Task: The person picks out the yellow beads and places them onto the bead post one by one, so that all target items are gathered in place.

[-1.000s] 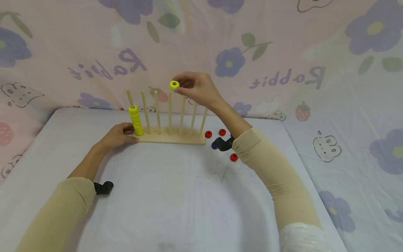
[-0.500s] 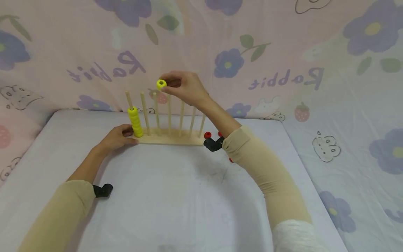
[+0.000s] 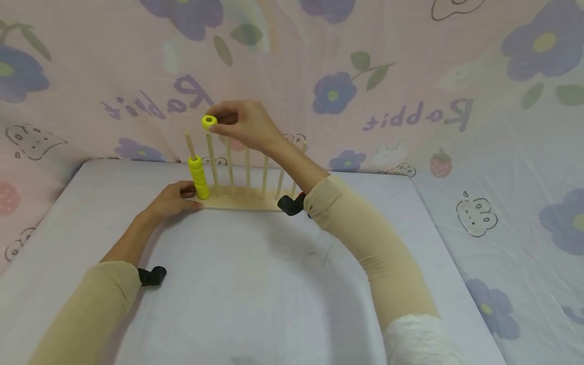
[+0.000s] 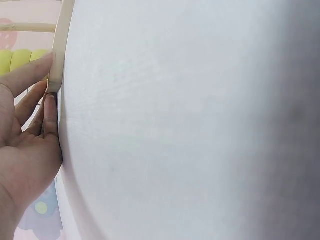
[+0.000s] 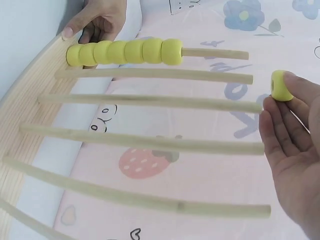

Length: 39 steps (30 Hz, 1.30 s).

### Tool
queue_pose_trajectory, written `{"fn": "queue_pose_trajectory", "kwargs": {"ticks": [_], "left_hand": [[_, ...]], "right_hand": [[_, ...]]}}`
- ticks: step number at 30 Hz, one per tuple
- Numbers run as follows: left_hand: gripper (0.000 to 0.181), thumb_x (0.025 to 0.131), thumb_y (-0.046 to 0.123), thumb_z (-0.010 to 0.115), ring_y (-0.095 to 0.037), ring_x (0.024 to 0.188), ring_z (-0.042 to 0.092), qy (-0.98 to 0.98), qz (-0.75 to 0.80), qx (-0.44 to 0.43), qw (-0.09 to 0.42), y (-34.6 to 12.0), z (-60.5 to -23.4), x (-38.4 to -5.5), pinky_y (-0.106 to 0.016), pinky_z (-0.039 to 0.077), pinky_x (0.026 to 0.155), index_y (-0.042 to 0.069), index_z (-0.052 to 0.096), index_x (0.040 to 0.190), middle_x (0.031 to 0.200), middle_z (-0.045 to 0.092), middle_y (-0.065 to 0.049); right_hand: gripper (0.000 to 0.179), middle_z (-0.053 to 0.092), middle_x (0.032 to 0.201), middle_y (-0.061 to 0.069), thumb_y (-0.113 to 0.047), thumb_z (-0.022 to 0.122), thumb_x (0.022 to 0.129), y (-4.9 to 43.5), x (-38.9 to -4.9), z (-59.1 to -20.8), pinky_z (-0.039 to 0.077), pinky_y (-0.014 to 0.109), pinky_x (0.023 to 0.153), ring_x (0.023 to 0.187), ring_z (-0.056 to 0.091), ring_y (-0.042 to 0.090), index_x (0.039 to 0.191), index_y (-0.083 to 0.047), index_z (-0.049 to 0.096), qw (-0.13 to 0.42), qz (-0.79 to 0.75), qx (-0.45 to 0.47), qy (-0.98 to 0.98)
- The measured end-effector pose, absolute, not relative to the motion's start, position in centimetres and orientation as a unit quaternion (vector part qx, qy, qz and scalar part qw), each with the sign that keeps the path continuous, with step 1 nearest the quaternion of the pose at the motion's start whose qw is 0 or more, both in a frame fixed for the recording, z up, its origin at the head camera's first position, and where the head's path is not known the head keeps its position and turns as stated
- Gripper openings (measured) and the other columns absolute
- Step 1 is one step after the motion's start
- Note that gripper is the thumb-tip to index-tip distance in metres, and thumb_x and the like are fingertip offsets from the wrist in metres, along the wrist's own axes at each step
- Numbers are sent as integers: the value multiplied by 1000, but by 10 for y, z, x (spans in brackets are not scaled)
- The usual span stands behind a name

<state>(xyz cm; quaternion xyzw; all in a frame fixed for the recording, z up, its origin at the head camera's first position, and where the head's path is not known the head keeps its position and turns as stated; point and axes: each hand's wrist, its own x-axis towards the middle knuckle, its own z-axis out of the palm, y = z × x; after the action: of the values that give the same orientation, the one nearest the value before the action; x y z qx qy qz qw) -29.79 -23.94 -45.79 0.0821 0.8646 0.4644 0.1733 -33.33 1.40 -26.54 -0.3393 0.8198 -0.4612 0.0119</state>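
My right hand (image 3: 248, 124) pinches a yellow bead (image 3: 209, 122) between thumb and fingertips, its hole facing up. The bead is held just above the tip of the second peg from the left in the head view; in the right wrist view, the bead (image 5: 281, 86) is apart from the peg tips. A wooden peg rack (image 3: 246, 204) stands upright at the back of the table. Its leftmost peg carries a stack of several yellow beads (image 3: 198, 177), the peg's top bare. My left hand (image 3: 171, 200) grips the rack's left end, thumb along the front edge (image 4: 59, 55).
The other pegs (image 5: 165, 145) are bare where visible. Bits of red and blue beads show behind the right sleeve (image 3: 356, 228). Black camera mounts (image 3: 152, 276) sit at both wrists. A patterned cloth (image 3: 274, 66) rises behind the white table (image 3: 228, 284).
My right hand has moved left with the yellow bead, from over the middle pegs to near the second peg. Its sleeve now covers most loose beads. My left hand has stayed in place.
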Motion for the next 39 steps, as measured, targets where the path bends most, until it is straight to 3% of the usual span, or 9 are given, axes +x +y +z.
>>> {"fn": "queue_pose_trajectory", "kwargs": {"ticks": [20, 39], "left_hand": [[82, 89, 17, 76, -44, 137, 39, 865, 465, 87, 168, -241, -458, -300, -53, 31, 116, -10, 28, 150, 151, 35, -31], [85, 89, 22, 76, -42, 139, 37, 862, 470, 75, 174, -242, -460, -300, -53, 29, 117, -8, 28, 151, 153, 35, -28]], "right_hand": [[35, 73, 112, -3, -19, 75, 90, -25, -336, -265, 50, 10, 84, 93, 66, 0, 124, -10, 70, 30, -394, -355, 847], [30, 73, 109, -8, -22, 75, 91, -33, -340, -269, 49, 10, 84, 97, 64, -1, 120, -15, 72, 70, -361, -329, 870]]}}
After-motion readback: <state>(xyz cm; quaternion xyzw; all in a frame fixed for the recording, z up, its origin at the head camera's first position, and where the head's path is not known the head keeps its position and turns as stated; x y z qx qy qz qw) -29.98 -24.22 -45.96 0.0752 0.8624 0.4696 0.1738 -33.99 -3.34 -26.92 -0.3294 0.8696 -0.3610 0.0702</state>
